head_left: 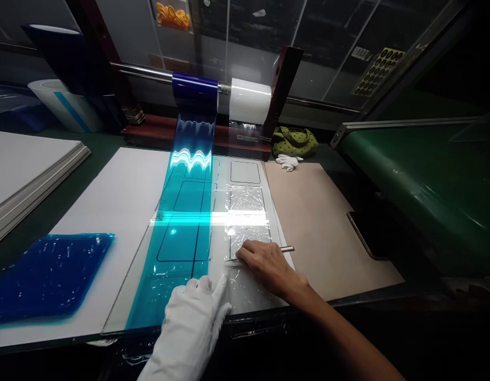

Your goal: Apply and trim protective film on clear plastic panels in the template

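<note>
My left hand [195, 317], in a white glove, rests over the front part of a blue film strip [181, 238], thumb apart from the fingers and nothing held. The strip lies over a clear sheet marked with dark rounded rectangles. My bare right hand [266, 264] is closed around a slim metal knife [287, 248]; its back end sticks out to the right, and its thin tip points left. Under and beyond that hand lies a wrinkled clear film [247, 198]. Most of the knife is hidden by the fingers.
A wooden stand bears a blue film roll [195, 87] and a white roll [251, 100]. Blue film [54, 275] lies on white board at left. A brown board [308, 211], phone [368, 235], white glove [288, 162] and green bag [295, 142] are at right.
</note>
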Available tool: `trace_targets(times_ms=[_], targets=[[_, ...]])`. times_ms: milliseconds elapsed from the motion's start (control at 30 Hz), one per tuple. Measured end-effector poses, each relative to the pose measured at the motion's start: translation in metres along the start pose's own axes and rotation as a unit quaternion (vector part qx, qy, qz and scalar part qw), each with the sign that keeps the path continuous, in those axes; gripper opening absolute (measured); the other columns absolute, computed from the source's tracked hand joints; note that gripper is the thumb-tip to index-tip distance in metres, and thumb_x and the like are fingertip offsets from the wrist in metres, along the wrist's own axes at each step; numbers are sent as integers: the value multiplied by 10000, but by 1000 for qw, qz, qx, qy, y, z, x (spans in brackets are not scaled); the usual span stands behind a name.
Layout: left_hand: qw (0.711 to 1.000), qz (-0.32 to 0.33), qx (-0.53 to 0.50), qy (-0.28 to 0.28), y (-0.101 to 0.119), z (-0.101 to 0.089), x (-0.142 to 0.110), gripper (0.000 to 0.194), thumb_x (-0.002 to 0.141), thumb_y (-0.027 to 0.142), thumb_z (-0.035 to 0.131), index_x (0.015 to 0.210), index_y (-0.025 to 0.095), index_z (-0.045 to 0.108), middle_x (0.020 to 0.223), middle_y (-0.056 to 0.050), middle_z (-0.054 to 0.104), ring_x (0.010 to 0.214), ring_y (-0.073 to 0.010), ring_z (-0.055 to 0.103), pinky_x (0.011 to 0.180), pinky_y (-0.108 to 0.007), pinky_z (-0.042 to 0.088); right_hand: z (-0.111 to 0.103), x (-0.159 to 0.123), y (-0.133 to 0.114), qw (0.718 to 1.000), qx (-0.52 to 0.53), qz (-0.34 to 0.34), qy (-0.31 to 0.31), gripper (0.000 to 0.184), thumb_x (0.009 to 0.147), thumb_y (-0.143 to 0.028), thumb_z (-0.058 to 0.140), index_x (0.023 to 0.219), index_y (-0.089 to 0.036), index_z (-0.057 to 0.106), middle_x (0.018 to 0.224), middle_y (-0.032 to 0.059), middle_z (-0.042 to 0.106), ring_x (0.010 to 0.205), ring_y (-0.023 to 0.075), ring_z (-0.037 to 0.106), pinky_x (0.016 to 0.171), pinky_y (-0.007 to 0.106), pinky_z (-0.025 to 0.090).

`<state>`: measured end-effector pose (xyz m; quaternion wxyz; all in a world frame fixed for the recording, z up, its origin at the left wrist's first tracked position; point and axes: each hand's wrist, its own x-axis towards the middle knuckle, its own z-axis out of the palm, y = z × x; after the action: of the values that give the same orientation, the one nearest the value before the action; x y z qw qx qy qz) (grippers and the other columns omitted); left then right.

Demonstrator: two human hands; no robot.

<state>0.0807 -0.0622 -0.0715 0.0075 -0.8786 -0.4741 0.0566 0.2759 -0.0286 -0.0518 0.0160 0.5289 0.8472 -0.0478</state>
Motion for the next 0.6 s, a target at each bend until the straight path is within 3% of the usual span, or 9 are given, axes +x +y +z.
trace_targets(times_ms=[200, 267, 433, 500, 600], targets=[[999, -6, -28, -18, 1, -5, 0, 407, 924, 335, 391, 1286, 266, 564, 887, -103, 631, 729, -280, 583, 621, -410, 432, -4, 9, -4, 1000, -15, -19, -16, 161, 930, -88, 478, 880, -184, 597, 857, 13, 644, 672, 131, 520, 494, 294, 136], [999, -15, -39, -9, 3, -7, -5, 421, 895, 415, 465, 1276, 275, 576, 898, -104, 635, 728, -273, 578, 623, -400, 437, -5, 6, -1, 1000, -19, -13, -20, 154, 932, -98, 484, 878, -187, 598, 865, 10, 643, 682, 129, 524, 495, 293, 134], [995, -33, -27, 95, 18, -4, -24, 840, 527, 649, 778, 1224, 207, 620, 969, -123, 621, 826, -261, 561, 751, -407, 459, -7, -14, 14, 999, -32, 21, -31, 186, 898, -41, 489, 836, -182, 592, 838, 5, 634, 651, 115, 504, 498, 285, 130], [991, -2, -16, 136, 25, 1, -29, 818, 503, 656, 787, 1195, 242, 645, 943, -105, 626, 844, -250, 562, 797, -412, 457, -7, -24, 21, 998, -38, 39, -35, 206, 879, -12, 487, 816, -179, 590, 813, 5, 626, 627, 110, 488, 499, 284, 124], [983, 24, 4, 180, 31, 10, -32, 636, 601, 639, 742, 1151, 328, 669, 904, -83, 635, 782, -214, 569, 755, -388, 469, -8, -40, 33, 996, -47, 60, -40, 208, 876, -13, 491, 794, -179, 586, 800, 2, 622, 604, 102, 470, 499, 280, 120]])
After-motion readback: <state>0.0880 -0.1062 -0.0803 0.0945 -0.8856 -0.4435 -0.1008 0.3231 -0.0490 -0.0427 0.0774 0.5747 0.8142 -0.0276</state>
